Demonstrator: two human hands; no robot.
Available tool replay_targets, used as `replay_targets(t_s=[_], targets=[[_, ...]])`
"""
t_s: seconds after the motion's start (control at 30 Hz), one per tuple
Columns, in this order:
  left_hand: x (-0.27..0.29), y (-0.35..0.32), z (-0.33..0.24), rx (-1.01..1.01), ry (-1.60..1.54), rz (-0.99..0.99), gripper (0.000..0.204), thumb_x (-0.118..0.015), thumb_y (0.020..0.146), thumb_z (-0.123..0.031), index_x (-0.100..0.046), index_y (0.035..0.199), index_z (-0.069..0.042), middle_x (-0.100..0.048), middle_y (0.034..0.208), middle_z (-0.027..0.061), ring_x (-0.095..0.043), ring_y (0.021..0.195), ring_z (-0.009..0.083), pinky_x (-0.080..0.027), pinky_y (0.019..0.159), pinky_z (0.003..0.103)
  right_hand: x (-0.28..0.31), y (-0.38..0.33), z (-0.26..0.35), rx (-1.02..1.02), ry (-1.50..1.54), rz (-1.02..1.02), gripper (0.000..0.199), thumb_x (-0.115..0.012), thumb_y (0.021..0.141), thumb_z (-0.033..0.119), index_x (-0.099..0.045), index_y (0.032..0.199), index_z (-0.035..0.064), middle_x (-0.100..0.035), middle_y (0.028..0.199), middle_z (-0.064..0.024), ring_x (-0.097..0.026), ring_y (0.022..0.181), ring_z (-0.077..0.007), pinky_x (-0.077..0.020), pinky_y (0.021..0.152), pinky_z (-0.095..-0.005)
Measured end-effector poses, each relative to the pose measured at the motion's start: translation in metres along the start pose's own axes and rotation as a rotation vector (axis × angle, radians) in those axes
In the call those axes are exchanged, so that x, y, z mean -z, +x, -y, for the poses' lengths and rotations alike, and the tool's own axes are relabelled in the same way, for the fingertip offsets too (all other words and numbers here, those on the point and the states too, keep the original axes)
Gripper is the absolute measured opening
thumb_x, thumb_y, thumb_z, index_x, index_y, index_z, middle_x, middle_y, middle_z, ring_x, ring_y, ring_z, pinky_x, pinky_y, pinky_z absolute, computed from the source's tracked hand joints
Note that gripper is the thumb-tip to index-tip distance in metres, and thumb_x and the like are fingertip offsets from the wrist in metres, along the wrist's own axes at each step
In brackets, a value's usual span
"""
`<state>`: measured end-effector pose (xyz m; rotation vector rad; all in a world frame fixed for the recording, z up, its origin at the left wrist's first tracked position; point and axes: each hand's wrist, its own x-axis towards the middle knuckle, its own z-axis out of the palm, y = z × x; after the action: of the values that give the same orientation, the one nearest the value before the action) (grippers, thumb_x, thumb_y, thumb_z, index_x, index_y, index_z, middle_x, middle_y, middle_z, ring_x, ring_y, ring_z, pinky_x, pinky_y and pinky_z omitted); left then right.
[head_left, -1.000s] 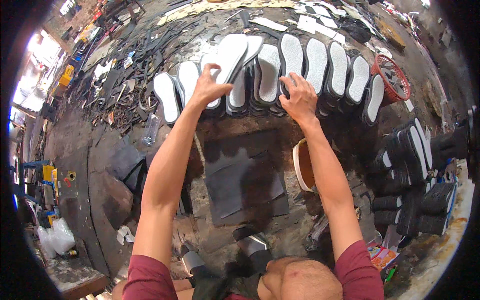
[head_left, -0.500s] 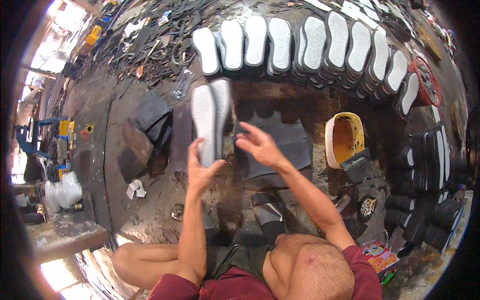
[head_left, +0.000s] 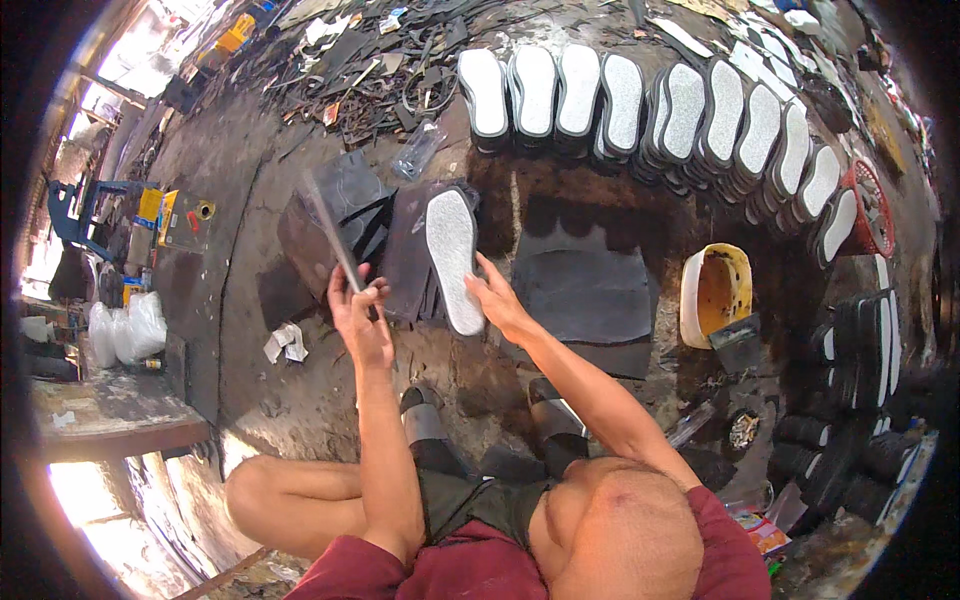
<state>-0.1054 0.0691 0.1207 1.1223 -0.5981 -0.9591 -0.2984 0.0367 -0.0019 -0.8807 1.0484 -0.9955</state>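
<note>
My right hand [head_left: 499, 302] is closed on the edge of a shoe sole [head_left: 450, 245], its pale speckled face turned up and its rim dark. To the left, my left hand [head_left: 360, 318] grips a second, thin grey sole [head_left: 333, 222] turned edge-on and slightly blurred; its faces are hidden. Both soles are held apart from each other above the floor, in front of my feet. Beneath and beside them lie dark sheets [head_left: 404, 285], and a larger black sheet [head_left: 580, 290] lies right of my right hand.
A row of sole stacks [head_left: 622, 105] curves across the far side toward a red basket [head_left: 872, 210]. A yellow-lined white tub [head_left: 690, 295] stands at right, with more soles [head_left: 860, 340] beyond. Dark scraps [head_left: 370, 75] litter the far left; a wooden bench [head_left: 120, 435] stands near left.
The two soles, earlier together in my left hand, are now apart: my right hand has taken one, and my left hand has moved left with the other, turned edge-on. The view has shifted.
</note>
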Motion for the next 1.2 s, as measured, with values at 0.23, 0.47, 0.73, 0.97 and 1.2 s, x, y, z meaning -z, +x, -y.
replay_targets(t_s=[0.23, 0.47, 0.73, 0.97, 1.2], targets=[[-0.042, -0.059, 0.055, 0.979, -0.507, 0.853, 0.089, -0.064, 0.078, -0.036, -0.039, 0.154, 0.003, -0.053, 0.143, 0.0345, -0.067, 0.114, 0.0428, -0.052, 0.105, 0.049, 0.111, -0.054, 0.099, 0.393, 0.754, -0.074, 0.065, -0.069, 0.1, 0.018, -0.041, 0.158, 0.0122, -0.048, 0.15, -0.0122, -0.046, 0.137, -0.0255, -0.0383, 0.118, -0.0403], [-0.101, -0.079, 0.163, -0.332, 1.23, 1.256, 0.068, -0.084, 0.081, -0.038, -0.06, 0.142, -0.017, -0.054, 0.149, 0.0131, -0.049, 0.137, 0.0378, -0.041, 0.112, 0.052, 0.225, -0.148, 0.196, 0.804, -0.133, -1.148, 0.06, -0.071, 0.093, -0.001, -0.044, 0.146, 0.0078, -0.05, 0.141, -0.014, -0.054, 0.125, -0.0265, -0.0446, 0.11, -0.0415], [-0.17, 0.043, 0.203, 0.499, 1.123, 1.563, 0.034, -0.074, 0.083, -0.021, -0.078, 0.111, -0.002, -0.076, 0.117, 0.0118, -0.069, 0.111, 0.0229, -0.052, 0.097, 0.035, 0.233, -0.16, 0.177, 0.709, -0.024, -1.248, 0.056, -0.064, 0.096, -0.002, -0.049, 0.148, 0.0106, -0.047, 0.145, -0.0143, -0.054, 0.126, -0.0271, -0.0477, 0.108, -0.0425], [-0.184, 0.056, 0.193, 1.022, 1.039, 1.414, 0.063, -0.076, 0.09, -0.033, -0.059, 0.144, -0.006, -0.065, 0.137, 0.0128, -0.059, 0.13, 0.0324, -0.045, 0.111, 0.045, 0.218, -0.126, 0.156, 0.619, 0.001, -1.146, 0.059, -0.062, 0.096, -0.005, -0.047, 0.15, 0.012, -0.05, 0.145, -0.0118, -0.054, 0.128, -0.0276, -0.0483, 0.107, -0.0427], [-0.123, 0.0, 0.164, 0.913, 0.458, 0.778, 0.059, -0.064, 0.099, -0.035, -0.054, 0.148, -0.003, -0.065, 0.134, 0.0138, -0.07, 0.108, 0.0257, -0.059, 0.092, 0.037, 0.217, -0.114, 0.105, 0.443, 0.297, -0.963, 0.056, -0.06, 0.098, -0.004, -0.046, 0.149, 0.0152, -0.053, 0.141, -0.0092, -0.059, 0.122, -0.0244, -0.0578, 0.095, -0.0422]])
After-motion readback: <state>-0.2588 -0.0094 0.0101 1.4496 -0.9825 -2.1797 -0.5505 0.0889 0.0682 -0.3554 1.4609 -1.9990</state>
